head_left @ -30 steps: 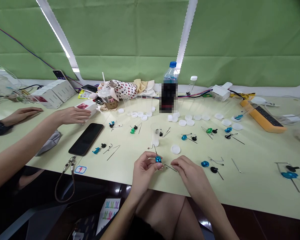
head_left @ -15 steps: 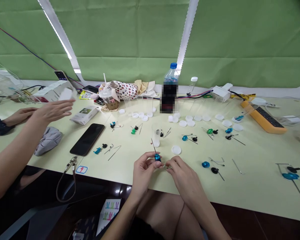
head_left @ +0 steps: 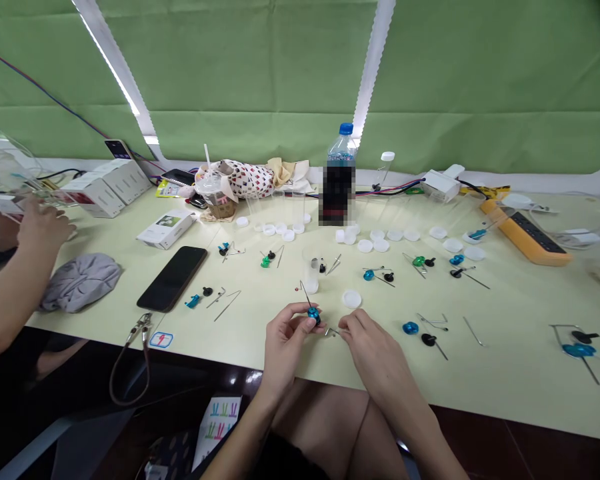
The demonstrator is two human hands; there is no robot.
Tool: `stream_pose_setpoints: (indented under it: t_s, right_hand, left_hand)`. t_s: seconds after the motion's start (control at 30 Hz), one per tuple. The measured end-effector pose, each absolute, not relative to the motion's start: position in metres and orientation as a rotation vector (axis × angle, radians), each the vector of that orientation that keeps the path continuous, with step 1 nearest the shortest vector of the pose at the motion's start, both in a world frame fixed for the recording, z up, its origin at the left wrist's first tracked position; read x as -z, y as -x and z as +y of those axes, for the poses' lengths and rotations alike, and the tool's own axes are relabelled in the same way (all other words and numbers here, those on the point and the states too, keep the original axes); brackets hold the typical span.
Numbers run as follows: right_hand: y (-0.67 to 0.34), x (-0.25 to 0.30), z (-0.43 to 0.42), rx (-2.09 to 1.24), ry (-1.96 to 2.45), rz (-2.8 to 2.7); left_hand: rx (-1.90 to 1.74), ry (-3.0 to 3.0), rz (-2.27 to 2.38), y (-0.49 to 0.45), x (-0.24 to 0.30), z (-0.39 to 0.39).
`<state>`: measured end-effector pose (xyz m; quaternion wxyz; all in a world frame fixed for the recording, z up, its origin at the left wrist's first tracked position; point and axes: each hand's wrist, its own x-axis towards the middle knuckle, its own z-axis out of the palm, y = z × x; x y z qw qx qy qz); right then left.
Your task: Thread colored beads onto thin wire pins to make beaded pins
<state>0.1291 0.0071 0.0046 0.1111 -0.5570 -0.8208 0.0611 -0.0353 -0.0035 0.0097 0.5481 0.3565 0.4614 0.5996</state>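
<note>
Near the table's front edge, my left hand (head_left: 289, 337) pinches a small round blue metallic piece (head_left: 313, 315) with a thin bent wire standing up from it. Just to its right, my right hand (head_left: 373, 347) is closed on a thin bent metal rod (head_left: 333, 331), whose crooked end points toward the blue piece. A small gap separates the rod's tip from my left fingers. Behind my hands stand a clear plastic tube (head_left: 311, 272) and a loose white cap (head_left: 351, 299).
Sets of blue or green pieces with black knobs and wires (head_left: 429, 340) lie across the table. White caps (head_left: 381, 245) line the back near a bottle (head_left: 337, 187). A phone (head_left: 173, 279) lies left; an orange power strip (head_left: 527, 237) right. A co-worker's hand (head_left: 43, 230) holds a box.
My right hand has drawn slightly right, away from my left, exposing more of the bent rod. The co-worker's arm has swung back left to the boxes.
</note>
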Motion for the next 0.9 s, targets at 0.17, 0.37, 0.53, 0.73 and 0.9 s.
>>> stream_pose_setpoints:
  t_s: [0.17,0.37,0.53,0.73,0.9]
  right_hand:
    - [-0.120,-0.014,0.009,-0.005,1.701,-2.559]
    - [-0.109,-0.028,0.009,0.166,1.748,-2.639]
    - [-0.117,-0.030,0.014,-0.036,1.730,-2.562]
    - [-0.145,-0.018,0.013,-0.824,1.490,-1.811]
    - [-0.150,0.000,0.006,-1.259,1.273,-1.377]
  left_hand:
    - [-1.409,-0.857,1.105,0.035,-0.008,-0.003]
    - [-1.418,-0.931,1.178,0.036,-0.006,-0.003]
    - [-1.414,-0.958,1.188,0.036,-0.005,-0.003]
    - [-1.383,-0.935,1.128,0.037,-0.004,-0.003]
    - [-1.320,-0.886,1.072,0.035,-0.006,-0.004]
